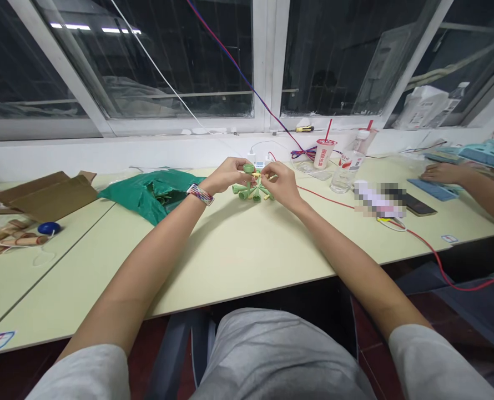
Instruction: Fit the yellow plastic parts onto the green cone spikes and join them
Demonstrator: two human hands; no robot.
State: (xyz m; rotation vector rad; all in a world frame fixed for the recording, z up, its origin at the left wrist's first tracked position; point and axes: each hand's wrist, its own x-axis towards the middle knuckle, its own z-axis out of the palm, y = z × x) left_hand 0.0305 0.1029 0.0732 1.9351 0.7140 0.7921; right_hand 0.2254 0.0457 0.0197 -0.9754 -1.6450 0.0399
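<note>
Between my hands is a green toy-like piece (257,195) with several short tubes and rods spreading out from its middle. My left hand (229,175), with a colourful woven band at the wrist, is closed around its upper left part, near an upright green tube (248,168). My right hand (281,182) pinches at its right side, by a small yellowish peg (257,175). The fingers partly hide where the parts meet. Just left of my left hand lies a torn green plastic bag (147,191) with thin green bits showing inside.
At left are a cardboard piece (43,194), wooden parts and a blue ball (49,228). To the right stand a water bottle (347,166), a drink cup (326,154) and a phone (416,203). A red cable (434,253) crosses the table. Another person's hand (442,173) rests far right.
</note>
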